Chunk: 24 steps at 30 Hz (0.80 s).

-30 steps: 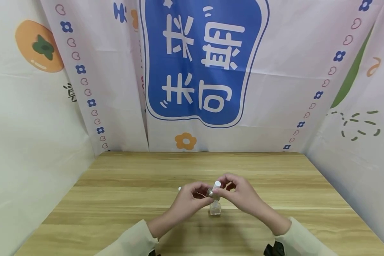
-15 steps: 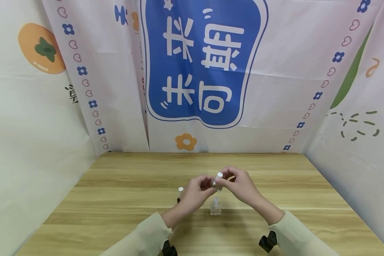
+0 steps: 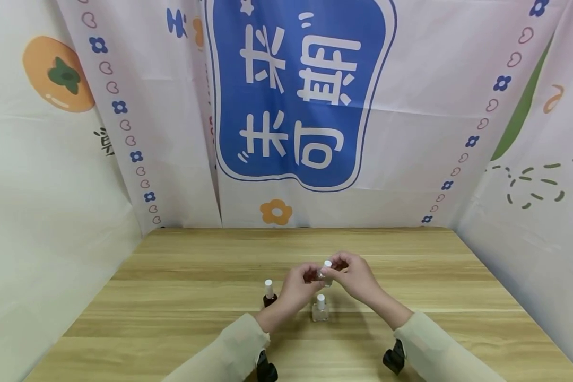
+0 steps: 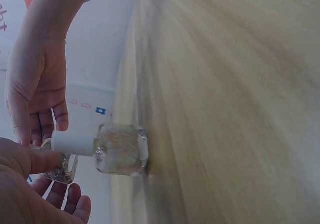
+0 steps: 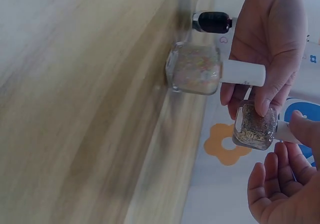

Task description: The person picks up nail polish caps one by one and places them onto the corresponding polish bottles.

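Note:
Both hands hold a nail polish bottle [image 5: 255,131] with glittery contents, raised over the table. My left hand [image 3: 300,291] grips its glass body, the thumb laid across the front in the right wrist view. On the white cap [image 5: 285,133], my right hand [image 3: 360,281] has a pinch between thumb and fingers. Just in front of the hands stands a second nail polish bottle [image 3: 320,312], upright, white-capped, its clear glass showing pale flecks. A dark nail polish bottle [image 3: 269,299] with a white cap stands left of my left wrist, partly covered by it.
The wooden tabletop [image 3: 196,265] runs back to a white printed cloth [image 3: 410,159] that hangs behind it. Similar cloth walls [image 3: 52,212] close in the left and right sides. A black wrist camera [image 3: 394,356] sits at my right cuff.
Both hands have moved slightly up and away with the glitter bottle, uncovering the standing clear bottle's cap. The left arm has shifted right, so more of the dark bottle shows.

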Tool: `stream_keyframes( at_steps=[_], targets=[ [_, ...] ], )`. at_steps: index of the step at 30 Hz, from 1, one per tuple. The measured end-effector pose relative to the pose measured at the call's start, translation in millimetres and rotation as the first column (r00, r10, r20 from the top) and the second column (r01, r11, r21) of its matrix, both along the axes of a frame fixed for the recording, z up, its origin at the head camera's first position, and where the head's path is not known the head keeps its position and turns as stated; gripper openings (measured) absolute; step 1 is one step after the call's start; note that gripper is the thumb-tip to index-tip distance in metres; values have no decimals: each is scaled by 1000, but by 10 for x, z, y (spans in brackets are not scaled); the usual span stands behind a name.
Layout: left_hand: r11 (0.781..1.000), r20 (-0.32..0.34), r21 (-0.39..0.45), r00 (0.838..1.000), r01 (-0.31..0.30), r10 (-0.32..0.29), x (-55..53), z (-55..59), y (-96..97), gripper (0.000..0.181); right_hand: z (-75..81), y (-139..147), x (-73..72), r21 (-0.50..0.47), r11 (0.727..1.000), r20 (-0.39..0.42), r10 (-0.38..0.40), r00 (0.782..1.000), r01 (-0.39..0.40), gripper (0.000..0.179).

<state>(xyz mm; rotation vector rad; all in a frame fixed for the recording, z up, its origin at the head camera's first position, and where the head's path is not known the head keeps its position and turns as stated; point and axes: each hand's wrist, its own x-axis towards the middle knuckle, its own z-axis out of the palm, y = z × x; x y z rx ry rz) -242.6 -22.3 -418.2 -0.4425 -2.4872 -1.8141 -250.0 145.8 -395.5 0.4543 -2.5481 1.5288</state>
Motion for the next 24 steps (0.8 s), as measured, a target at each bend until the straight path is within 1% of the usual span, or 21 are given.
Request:
stream_keyframes(
  at_steps=[2,6,9,13,15,24],
  targets=[
    [1000,15,-7,1000,-9,9,-18,-21,13,23,-33,-4,-31,6,1000,17,-15,1000,15,14],
    [1000,16,-24,1000,-10,11,-43,-61,29,21,-94,-7,-85,19,999,41,-33,999,33,14],
    [1000,31,-27,999,-12,12,-60,-92,38,21,-134,0,-111,35,999,49,-32,998,31,14],
    [999,67,-28,997,-31,32,-83,-133,39,21,-174,-10,-134,54,998,53,-25,998,22,13],
    [999,73,-32,997,-37,40,-93,-153,40,20,-190,-18,-147,61,998,55,-25,998,21,13],
    [997,63,-57,997,-48,52,-109,-198,34,18,-219,-53,-168,89,996,51,-25,998,20,13]
  ],
)
